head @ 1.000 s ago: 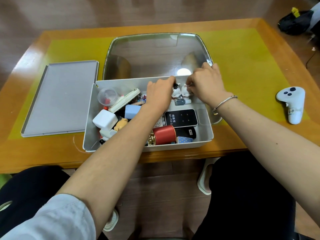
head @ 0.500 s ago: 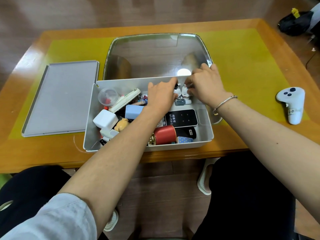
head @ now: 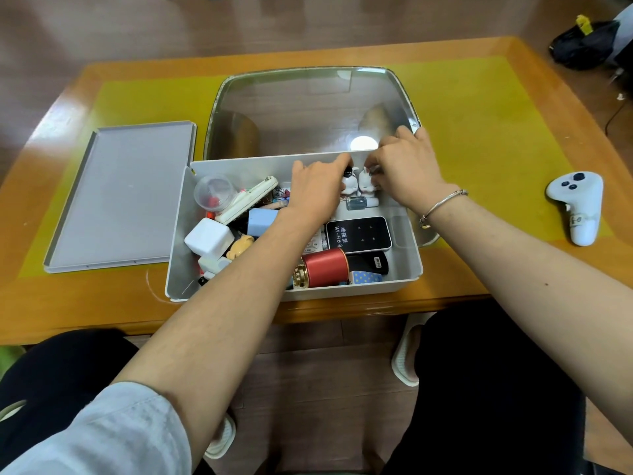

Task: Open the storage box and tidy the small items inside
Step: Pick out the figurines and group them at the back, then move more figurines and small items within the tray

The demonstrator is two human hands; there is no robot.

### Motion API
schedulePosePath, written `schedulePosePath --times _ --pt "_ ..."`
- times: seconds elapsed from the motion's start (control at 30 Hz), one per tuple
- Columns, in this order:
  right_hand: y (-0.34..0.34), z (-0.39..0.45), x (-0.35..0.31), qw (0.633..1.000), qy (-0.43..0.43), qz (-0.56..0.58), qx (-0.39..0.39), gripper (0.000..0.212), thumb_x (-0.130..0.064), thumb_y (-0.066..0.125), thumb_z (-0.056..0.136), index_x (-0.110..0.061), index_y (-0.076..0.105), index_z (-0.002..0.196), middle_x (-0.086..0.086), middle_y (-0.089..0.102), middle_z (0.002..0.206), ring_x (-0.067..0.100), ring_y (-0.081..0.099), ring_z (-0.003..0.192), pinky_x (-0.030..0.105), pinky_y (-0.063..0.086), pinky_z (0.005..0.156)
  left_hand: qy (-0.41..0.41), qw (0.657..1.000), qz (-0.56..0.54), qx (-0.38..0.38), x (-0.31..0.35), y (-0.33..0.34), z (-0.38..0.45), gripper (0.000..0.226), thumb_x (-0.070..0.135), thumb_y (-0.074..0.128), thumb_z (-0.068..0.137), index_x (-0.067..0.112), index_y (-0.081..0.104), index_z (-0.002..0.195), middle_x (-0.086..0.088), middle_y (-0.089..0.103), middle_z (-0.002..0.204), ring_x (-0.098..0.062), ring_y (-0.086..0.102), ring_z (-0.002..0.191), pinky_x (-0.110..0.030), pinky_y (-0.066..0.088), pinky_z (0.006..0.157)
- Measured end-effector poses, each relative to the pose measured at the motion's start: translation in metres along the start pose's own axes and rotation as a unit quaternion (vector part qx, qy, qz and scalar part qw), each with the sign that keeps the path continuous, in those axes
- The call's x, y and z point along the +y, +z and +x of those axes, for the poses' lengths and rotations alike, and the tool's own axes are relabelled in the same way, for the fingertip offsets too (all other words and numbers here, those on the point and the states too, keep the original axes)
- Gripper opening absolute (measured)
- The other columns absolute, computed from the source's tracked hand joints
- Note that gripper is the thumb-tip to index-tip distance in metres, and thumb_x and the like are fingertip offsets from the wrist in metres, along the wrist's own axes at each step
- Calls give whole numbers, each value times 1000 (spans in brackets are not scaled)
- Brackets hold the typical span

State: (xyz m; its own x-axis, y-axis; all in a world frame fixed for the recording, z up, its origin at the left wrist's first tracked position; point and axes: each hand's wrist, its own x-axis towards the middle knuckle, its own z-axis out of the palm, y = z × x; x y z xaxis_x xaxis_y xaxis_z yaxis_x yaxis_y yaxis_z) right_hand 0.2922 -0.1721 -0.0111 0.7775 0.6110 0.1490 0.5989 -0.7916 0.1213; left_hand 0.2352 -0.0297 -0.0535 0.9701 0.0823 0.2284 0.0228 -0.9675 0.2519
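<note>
The storage box (head: 409, 269) stands open at the near edge of the wooden counter (head: 513, 272), its front wall almost flush with that edge. Its clear lid (head: 308, 108) leans up behind the box's far wall, closing off that side. Left of the box lies a flat grey tray (head: 120, 197), touching or almost touching the box's far left corner; to the right of the box the counter is open as far as a white game controller (head: 575, 204), well apart.

Both forearms reach in over the front wall. The left hand (head: 318, 193) and right hand (head: 407, 169) meet at the box's far right corner, fingers curled down round two small white figurines (head: 358, 185) standing side by side against the far wall. Each hand appears to pinch one, though the fingertips are partly hidden. A bracelet (head: 442, 205) circles the right wrist.

Nearer the front wall lie a black device (head: 358, 234) printed "Wi-Fi6", beside Chinese characters too small to read, and a red spool (head: 322, 267); toward the left wall, a white cube charger (head: 209, 236). No free floor shows there.
</note>
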Motion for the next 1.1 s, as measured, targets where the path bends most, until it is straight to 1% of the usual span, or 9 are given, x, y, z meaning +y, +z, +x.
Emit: schedulePosePath --times 0.17,0.33,0.47,0.5,0.57,0.67,0.73,0.93,1.1 --pt "0 -1 1 1000 -6 3 5 24 -21 67 82 -25 70 105 2 64 106 28 46 105 38 28 86 -2 1000 17 7 0 1 -2 37 0 49 83 21 49 114 -1 69 87 -31 57 83 -34 18 71" --pt "0 -5 5 999 1 32 10 24 -22 68 81 -24 69 105 3 62 107 28 46 107 37 26 85 -2 1000 17 10 0 -6 -4 43 1 47 85 24 50 121 -4 69 90 -32 58 87 -33 18 71" --pt "3 -15 11 995 34 76 52 26 -20 65 81 -19 65 107 8 53 106 29 49 102 35 27 79 -37 997 -37 54 3 -17 -22 31 5 46 90 14 59 116 -13 66 102 -37 57 95 -38 35 74" --pt "4 -18 12 994 44 85 59 28 -20 64 82 -17 63 110 9 51 107 30 50 101 35 29 79 -37 997 -61 38 6 -20 -26 28 7 45 91 12 61 114 -14 64 105 -37 56 98 -39 39 77" --pt "7 -21 14 990 63 112 56 32 -23 63 84 -16 59 116 10 50 111 30 51 104 36 33 84 -6 994 -96 -49 16 -22 -32 28 13 43 94 9 62 113 -15 61 112 -35 54 105 -42 43 86" --pt "10 -23 14 986 75 144 43 33 -24 60 87 -16 56 120 11 50 115 30 52 106 37 33 87 46 967 -74 -238 33 -21 -34 36 23 34 98 10 58 122 -12 54 131 -31 48 121 -46 40 97" --pt "11 -23 14 985 76 147 43 31 -23 58 88 -16 57 118 10 50 115 30 52 107 37 32 87 49 950 -38 -306 39 -17 -33 42 28 29 99 12 52 130 -7 43 144 -29 39 131 -49 34 103" --pt "14 -21 12 985 83 147 43 28 -20 56 89 -15 59 116 10 51 114 29 52 106 37 33 89 35 932 -4 -360 39 -7 -33 56 38 22 98 15 29 149 -2 7 161 -19 7 147 -56 11 111" --pt "13 -22 11 985 83 144 54 28 -20 56 90 -14 59 117 10 51 114 29 53 105 37 33 89 43 937 -3 -346 40 -2 -34 58 42 20 96 19 30 148 -5 9 160 -23 8 146 -57 15 109"
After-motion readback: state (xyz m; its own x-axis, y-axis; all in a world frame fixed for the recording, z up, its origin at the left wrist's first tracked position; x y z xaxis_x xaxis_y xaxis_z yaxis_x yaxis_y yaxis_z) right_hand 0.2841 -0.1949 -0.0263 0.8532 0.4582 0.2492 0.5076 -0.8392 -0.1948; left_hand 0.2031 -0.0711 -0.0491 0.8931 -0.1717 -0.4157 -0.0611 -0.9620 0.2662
